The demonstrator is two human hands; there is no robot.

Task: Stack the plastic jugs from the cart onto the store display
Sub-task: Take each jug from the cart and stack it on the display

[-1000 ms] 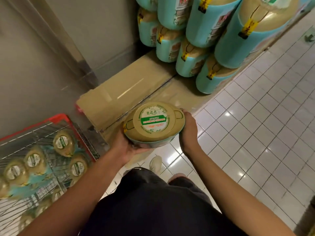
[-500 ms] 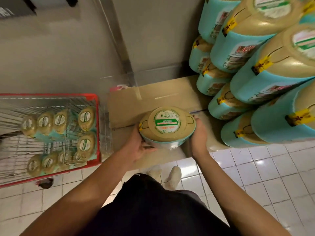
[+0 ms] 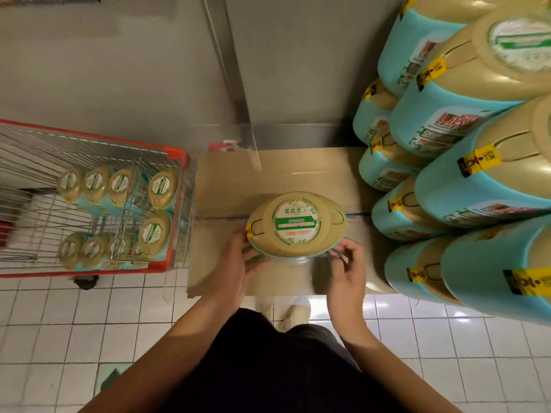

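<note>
Head view: left hand grips the jug over the cardboard base. Right hand, fingers loosely curled, sits at its rim; contact unclear.

Reads "Lib…" in red on the side label of a stacked jug, blurs past reading on the held jug lid label and yellow tags.

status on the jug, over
left hand holds jug over cardboard base. right hand loose beside it. stack stands clear to the right.
</note>
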